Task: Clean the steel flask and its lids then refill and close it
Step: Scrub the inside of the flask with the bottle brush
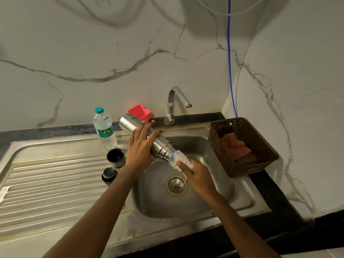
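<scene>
A: Well, from the far left: plastic water bottle point(105, 127) upright on the drainboard point(55, 174), then a dark cup lid point(115, 155) and a dark stopper point(109, 175), both standing just beside the basin point(204, 192).

B: And the steel flask point(160, 145)?

A: Clasped round its barrel by the left hand point(140, 148), tilted, open mouth pointing down and right over the basin.

B: Handling?

A: Probably rigid and fairly light while empty, smooth, slippery once wet. Best gripped round the barrel, not the threaded neck.

B: Further right?

A: White bottle brush point(183, 162) at the mouth, pinched at its bristle head by the right hand point(200, 176). Handle hidden. Bristles likely soft and springy.
</scene>
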